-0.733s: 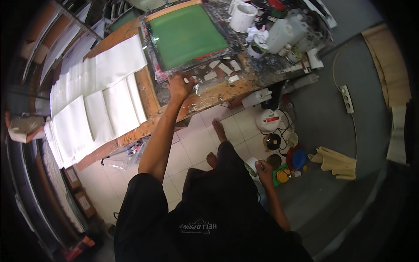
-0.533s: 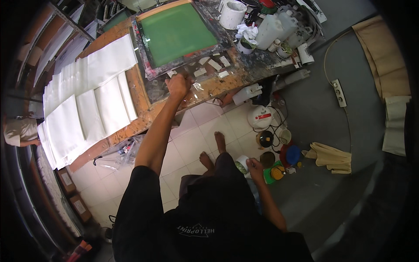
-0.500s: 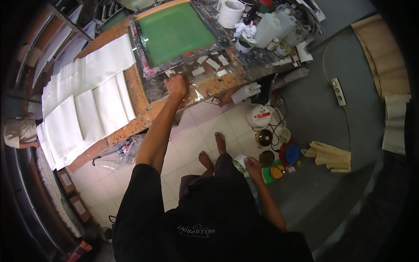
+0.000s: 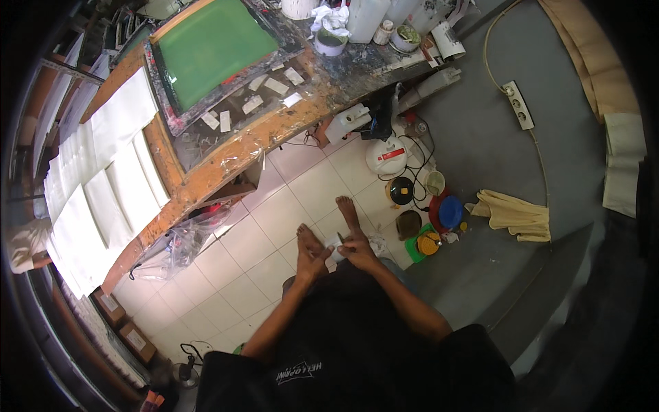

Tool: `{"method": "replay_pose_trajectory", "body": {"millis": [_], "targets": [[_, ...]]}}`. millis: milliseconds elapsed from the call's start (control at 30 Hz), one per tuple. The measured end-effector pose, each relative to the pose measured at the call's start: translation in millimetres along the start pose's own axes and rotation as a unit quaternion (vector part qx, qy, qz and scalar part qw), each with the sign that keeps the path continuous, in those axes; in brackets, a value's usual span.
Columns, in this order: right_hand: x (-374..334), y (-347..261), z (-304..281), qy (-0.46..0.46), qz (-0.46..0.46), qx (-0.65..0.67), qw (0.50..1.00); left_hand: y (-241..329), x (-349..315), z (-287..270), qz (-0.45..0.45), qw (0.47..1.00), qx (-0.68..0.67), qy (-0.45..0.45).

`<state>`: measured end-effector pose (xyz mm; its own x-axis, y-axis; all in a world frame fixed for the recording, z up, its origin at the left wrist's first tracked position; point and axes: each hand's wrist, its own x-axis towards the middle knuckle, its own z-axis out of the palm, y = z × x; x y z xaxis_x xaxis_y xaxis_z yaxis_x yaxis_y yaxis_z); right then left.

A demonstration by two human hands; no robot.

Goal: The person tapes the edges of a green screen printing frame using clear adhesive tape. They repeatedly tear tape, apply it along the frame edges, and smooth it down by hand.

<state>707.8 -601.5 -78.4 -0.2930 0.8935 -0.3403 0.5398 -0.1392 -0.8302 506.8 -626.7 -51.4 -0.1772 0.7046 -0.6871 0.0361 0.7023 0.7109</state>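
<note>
My two hands meet low in front of my body. A small white rectangular piece (image 4: 334, 243) lies between them. My left hand (image 4: 312, 262) is closed, pinching one edge of it. My right hand (image 4: 360, 251) is closed at its other side; a thin dark stick-like thing (image 4: 340, 237) shows by its fingers, its kind too small to tell. Similar white pieces (image 4: 276, 86) lie scattered on the bench, along the near edge of a green screen-printing frame (image 4: 220, 51).
White sheets (image 4: 103, 185) overlap along the wooden bench (image 4: 206, 172) at left. Tubs and bottles (image 4: 371, 20) crowd its far end. On the floor stand a white round container (image 4: 386, 157), cables and a blue lid (image 4: 450, 211). A power strip (image 4: 518, 105) and a yellowish cloth (image 4: 511, 214) lie right.
My left hand has left the bench top and come down beside my right. The white piece now shows between them. The view has shifted, so the bench sits further left and up.
</note>
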Motion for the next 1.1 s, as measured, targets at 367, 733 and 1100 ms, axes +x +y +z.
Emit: {"method": "replay_pose_trajectory", "body": {"millis": [367,733,1100], "targets": [[194,-22,-99,0.115,0.008,0.025,0.993,-2,-27,41,-0.159,0.939,-0.278,0.123],[276,20,-89,0.203,-0.207,0.045,0.956,21,-38,73,-0.097,0.913,-0.294,0.266],[121,-14,-208,0.023,0.148,0.296,0.943,-1,-31,76,-0.038,0.889,-0.395,0.231]]}}
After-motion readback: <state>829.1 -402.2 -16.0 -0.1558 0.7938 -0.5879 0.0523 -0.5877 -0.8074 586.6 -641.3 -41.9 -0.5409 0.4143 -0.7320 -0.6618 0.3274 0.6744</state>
